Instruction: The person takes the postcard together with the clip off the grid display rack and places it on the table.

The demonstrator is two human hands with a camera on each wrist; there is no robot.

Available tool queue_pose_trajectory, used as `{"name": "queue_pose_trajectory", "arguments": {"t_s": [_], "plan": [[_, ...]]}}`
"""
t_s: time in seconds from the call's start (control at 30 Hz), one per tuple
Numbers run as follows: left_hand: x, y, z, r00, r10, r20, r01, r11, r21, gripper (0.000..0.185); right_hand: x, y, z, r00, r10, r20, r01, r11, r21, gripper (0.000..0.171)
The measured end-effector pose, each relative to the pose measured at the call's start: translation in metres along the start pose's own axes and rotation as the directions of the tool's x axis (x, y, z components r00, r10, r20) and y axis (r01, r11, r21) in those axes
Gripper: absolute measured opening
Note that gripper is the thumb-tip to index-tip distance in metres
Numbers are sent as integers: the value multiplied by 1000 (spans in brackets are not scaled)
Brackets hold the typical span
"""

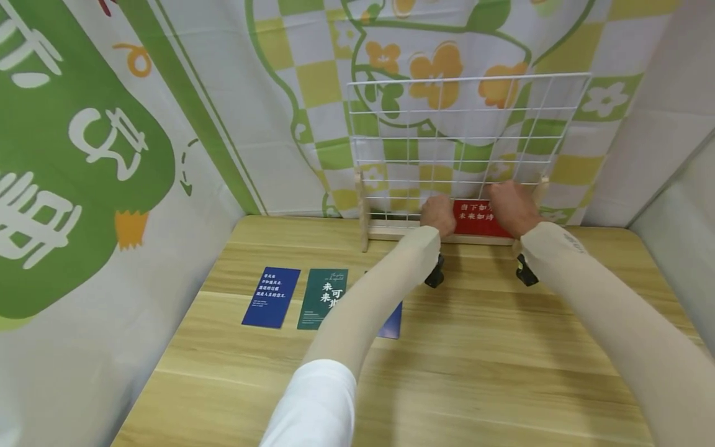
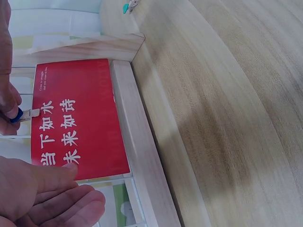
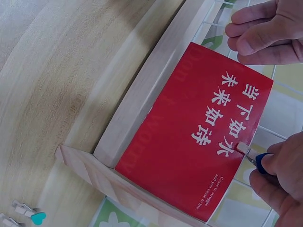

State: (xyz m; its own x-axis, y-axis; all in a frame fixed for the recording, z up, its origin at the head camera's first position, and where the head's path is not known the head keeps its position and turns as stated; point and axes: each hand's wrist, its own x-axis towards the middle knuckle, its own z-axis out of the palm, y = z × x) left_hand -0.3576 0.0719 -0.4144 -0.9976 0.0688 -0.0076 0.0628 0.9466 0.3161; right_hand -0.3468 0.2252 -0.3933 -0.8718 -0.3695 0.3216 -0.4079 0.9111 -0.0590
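Note:
A red card (image 1: 475, 218) with white characters stands against the lower part of a white wire grid rack (image 1: 441, 136), above its wooden base bar (image 2: 130, 109). My right hand (image 1: 512, 206) pinches a small wooden clothespin (image 3: 244, 148) with a dark blue end between thumb and fingers. The clothespin's jaws bite the card's upper edge. At the card's other side is my left hand (image 1: 438, 216), fingers loosely bent with nothing between them. In the left wrist view, one fingertip (image 2: 71, 169) overlaps the card's edge; contact is hard to tell.
On the wooden table (image 1: 503, 372) lie a blue card (image 1: 271, 298), a green card (image 1: 321, 292) and another blue card (image 1: 393, 323) partly under my left arm. More clothespins, one with a teal heart (image 3: 38, 218), lie beyond the rack's wooden foot (image 3: 90, 170).

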Motion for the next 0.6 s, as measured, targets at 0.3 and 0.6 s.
{"name": "queue_pose_trajectory", "arguments": {"t_s": [0.3, 0.6], "plan": [[6, -2, 6, 1000, -29, 1, 29, 999, -44, 14, 1, 0, 4, 1000, 20, 15, -20, 1000, -7, 19], [10, -3, 10, 999, -30, -28, 29, 998, -50, 15, 3, 2, 5, 1000, 16, 16, -16, 1000, -18, 21]]}}
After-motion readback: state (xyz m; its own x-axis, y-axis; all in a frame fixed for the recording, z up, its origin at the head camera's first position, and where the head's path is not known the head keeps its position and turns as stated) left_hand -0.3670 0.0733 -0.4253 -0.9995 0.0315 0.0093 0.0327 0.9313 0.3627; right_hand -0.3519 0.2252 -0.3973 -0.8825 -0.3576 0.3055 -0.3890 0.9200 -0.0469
